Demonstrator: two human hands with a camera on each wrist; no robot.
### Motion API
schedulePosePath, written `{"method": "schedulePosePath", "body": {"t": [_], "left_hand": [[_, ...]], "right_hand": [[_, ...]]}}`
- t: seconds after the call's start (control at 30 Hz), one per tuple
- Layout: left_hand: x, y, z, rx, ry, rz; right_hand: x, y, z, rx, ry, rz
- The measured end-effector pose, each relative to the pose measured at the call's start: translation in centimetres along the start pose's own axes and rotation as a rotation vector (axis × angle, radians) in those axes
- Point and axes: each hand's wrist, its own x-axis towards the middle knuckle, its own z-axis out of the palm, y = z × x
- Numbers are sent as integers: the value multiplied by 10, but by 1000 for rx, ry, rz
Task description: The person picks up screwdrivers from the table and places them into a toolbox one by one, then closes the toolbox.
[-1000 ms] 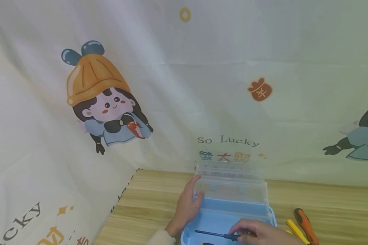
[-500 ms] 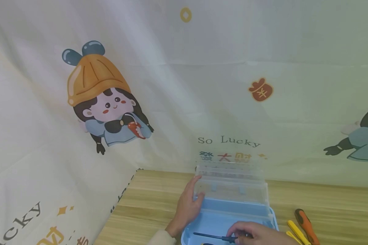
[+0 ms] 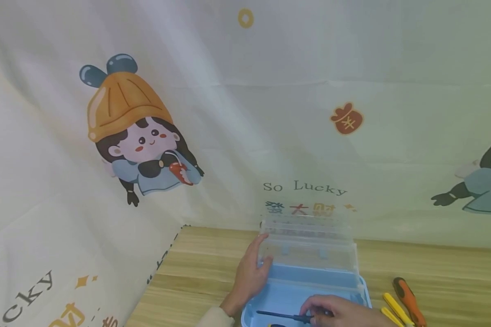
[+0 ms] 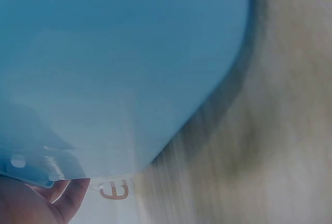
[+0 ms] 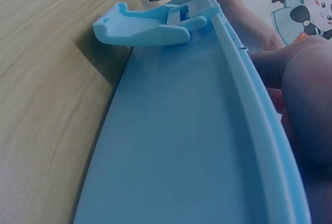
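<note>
A light blue plastic box [image 3: 284,293] with a raised clear lid [image 3: 311,254] stands on the table. My left hand [image 3: 249,274] holds the lid's left edge, thumb on the inner side and fingers stretched up along it. Over the box, my right hand [image 3: 335,311] grips a dark screwdriver [image 3: 282,314], its shaft pointing left and its tip near the box's left wall. Part of a yellow and black item [image 3: 276,325] shows in the box at the bottom frame edge. In the right wrist view, the right hand's fingers [image 5: 311,99] reach over the rim, beyond the box's latch [image 5: 145,24].
To the right of the box lie an orange and black handle [image 3: 407,297] and yellow handles [image 3: 397,309] on the wood-grain table [image 3: 204,259]. A printed cloth [image 3: 229,136] hangs right behind the lid and along the left side.
My right hand has shifted slightly left with the screwdriver over the box. The left hand stays at the lid's edge.
</note>
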Motion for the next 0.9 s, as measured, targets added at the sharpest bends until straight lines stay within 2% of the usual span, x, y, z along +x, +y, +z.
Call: {"method": "schedulePosePath", "body": {"t": [0.33, 0.57, 0.9], "left_hand": [[-1, 0, -1, 20, 8, 4], [-1, 1, 0, 18, 5, -3], [0, 3, -2, 13, 8, 6]], "right_hand": [[4, -3, 3, -8, 14, 19], [7, 1, 4, 33, 11, 44], [10, 8, 3, -17, 41, 23]]}}
